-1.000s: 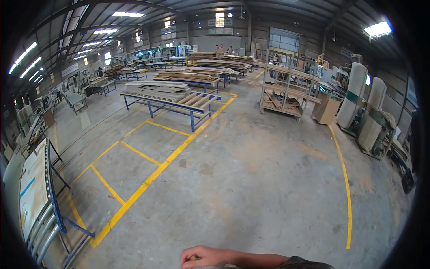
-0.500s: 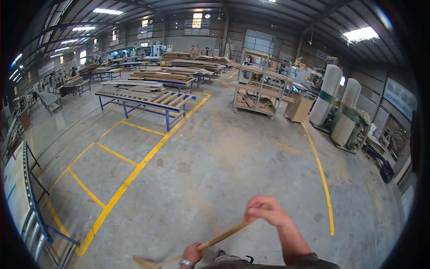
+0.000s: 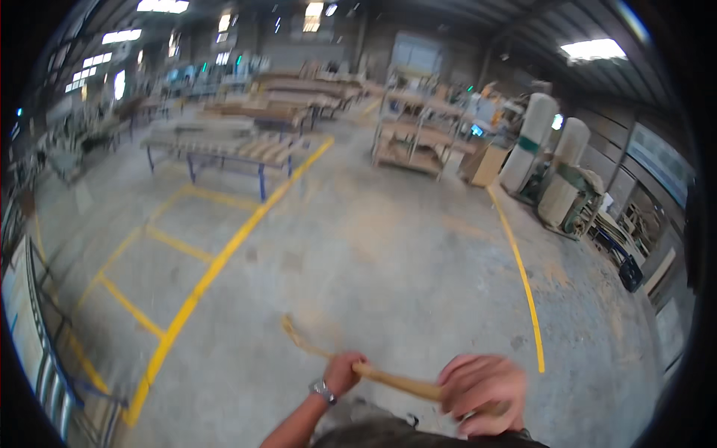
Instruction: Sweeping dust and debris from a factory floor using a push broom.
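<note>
A long, thin, yellow-brown wooden-looking stick point(image 3: 399, 382) lies across the front of my body, slightly bent along its length. My left hand point(image 3: 345, 373), with a metal-banded watch point(image 3: 323, 390) on its wrist, is closed round its middle. Beyond that hand a thinner, bent end rises to the upper left over the floor. My right hand point(image 3: 485, 392) is wrapped round the thicker end at the right, its fingers curled over it. Motion blurs the view, so what kind of stick this is cannot be made out.
Yellow lines point(image 3: 205, 291) mark the concrete floor. A blue-legged roller table point(image 3: 224, 153) carries boards at the left, with more stacks behind. A wheeled rack point(image 3: 411, 142) stands ahead; dust-collector bags point(image 3: 532, 134) stand at the right. Another roller frame point(image 3: 45, 366) is at the near left.
Both hands have come up and right-to-left tilt of the stick has reversed: its left end now points upward, its right end is lower. The camera view has shifted slightly.
</note>
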A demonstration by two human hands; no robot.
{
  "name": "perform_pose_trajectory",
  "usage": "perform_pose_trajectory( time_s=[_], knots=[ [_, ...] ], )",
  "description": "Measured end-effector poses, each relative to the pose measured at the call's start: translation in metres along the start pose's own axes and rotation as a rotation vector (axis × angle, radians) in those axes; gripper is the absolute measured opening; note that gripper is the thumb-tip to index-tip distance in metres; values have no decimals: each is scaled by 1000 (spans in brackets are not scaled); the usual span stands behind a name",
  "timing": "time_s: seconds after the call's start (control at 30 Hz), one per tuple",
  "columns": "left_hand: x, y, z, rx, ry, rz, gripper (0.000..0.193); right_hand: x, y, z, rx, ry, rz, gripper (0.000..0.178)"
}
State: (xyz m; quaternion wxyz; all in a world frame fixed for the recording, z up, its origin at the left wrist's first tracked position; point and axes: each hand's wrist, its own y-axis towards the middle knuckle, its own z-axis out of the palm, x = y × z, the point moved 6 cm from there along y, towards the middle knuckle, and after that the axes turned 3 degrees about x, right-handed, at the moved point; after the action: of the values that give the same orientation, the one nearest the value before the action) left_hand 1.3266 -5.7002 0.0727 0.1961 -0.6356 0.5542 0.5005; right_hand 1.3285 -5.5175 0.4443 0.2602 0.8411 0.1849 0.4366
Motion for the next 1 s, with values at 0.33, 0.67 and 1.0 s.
perform_pose_trajectory(
  time_s=[0.33,0.67,1.0],
  knots=[
    [37,-189,-69,-278,206,-615,7,-177,5,41,-19,698,434,10],
    [165,-252,-69,-286,475,-1033,13,-334,9,130,364,650,755,7],
    [172,165,7,-121,330,-536,14,-293,-9,-150,-365,68,667,14]
  ],
)
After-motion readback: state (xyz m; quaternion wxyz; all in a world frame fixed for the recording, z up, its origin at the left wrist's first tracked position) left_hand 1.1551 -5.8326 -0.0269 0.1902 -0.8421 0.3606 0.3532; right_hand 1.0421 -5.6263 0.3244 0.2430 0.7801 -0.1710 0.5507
